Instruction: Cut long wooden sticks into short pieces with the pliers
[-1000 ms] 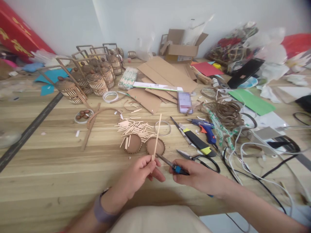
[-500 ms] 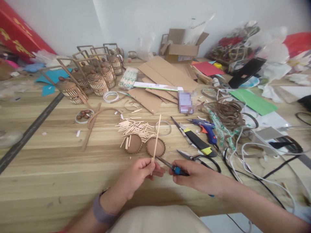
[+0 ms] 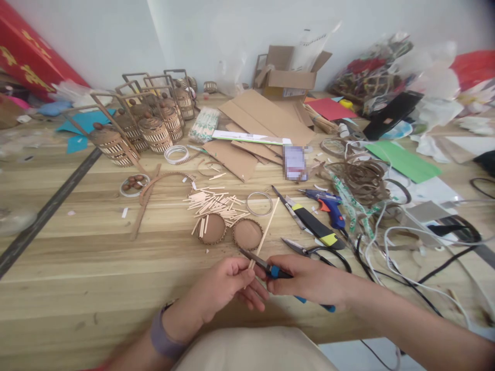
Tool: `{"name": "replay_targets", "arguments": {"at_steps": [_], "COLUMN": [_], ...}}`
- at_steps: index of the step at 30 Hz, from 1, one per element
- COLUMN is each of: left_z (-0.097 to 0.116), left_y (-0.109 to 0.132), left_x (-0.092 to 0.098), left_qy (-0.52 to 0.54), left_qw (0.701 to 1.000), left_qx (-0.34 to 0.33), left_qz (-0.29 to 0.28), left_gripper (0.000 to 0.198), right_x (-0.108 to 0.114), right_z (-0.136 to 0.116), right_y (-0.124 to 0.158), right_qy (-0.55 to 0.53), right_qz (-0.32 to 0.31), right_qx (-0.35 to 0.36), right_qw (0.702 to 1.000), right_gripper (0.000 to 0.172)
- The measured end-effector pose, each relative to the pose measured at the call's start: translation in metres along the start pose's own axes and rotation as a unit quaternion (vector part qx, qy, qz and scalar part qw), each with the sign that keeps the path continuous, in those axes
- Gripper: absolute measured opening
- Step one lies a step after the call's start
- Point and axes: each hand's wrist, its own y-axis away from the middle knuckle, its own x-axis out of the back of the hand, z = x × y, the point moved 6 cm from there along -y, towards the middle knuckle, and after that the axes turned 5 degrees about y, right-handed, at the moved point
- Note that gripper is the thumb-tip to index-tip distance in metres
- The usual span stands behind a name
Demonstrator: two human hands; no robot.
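Note:
My left hand (image 3: 235,281) pinches the lower end of a thin wooden stick (image 3: 267,228), which leans up and to the right. In my right hand (image 3: 297,275) is a pair of pliers (image 3: 284,273) with blue and black handles. Their long dark jaws lie across the stick just above my left thumb; whether they grip it I cannot tell. Just beyond my hands sit two round brown trays (image 3: 247,234) with ridged rims, the left one with a few short sticks in it. Behind them lies a loose pile of short sticks (image 3: 214,203).
To the right lie scissors (image 3: 309,250), a black and yellow saw (image 3: 315,224), a blue glue gun (image 3: 328,203) and tangled cables (image 3: 386,247). Several handled lantern-like baskets (image 3: 154,134) stand at the back left. Cardboard sheets (image 3: 266,118) cover the middle back.
The stick has tilted to the right. The pliers have moved left, and their jaws now cross it. My left fingers have spread somewhat below the stick.

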Motion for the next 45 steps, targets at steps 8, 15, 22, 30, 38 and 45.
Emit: {"name": "replay_targets", "arguments": {"at_steps": [8,15,22,30,38,45], "left_z": [0.0,-0.001,-0.004,-0.001,-0.001,0.001], "left_y": [-0.002,-0.001,-0.002,-0.003,-0.002,0.001], "left_x": [-0.004,-0.007,-0.007,-0.008,-0.008,-0.01], "left_qy": [-0.004,-0.001,0.006,-0.014,-0.016,-0.024], "left_qw": [1.0,1.0,1.0,1.0,1.0,0.999], "left_qx": [0.007,0.016,0.015,0.017,0.011,0.017], "left_qz": [-0.003,-0.005,-0.008,-0.008,0.002,0.013], "left_gripper": [0.058,0.061,0.061,0.06,0.058,0.06], "right_x": [-0.006,-0.007,-0.007,-0.009,-0.011,-0.011], "right_z": [0.003,0.011,0.009,0.011,0.016,0.013], "right_y": [-0.004,-0.006,-0.007,-0.009,-0.011,-0.008], "right_qy": [0.004,0.015,0.008,0.042,0.064,0.089], "right_qz": [-0.049,-0.053,-0.05,-0.04,-0.008,0.035], "right_qx": [-0.03,-0.044,-0.029,-0.023,-0.027,0.005], "right_qw": [0.998,0.998,0.998,0.998,0.998,0.995], "right_gripper": [0.002,0.008,0.006,0.005,0.009,0.01]}}
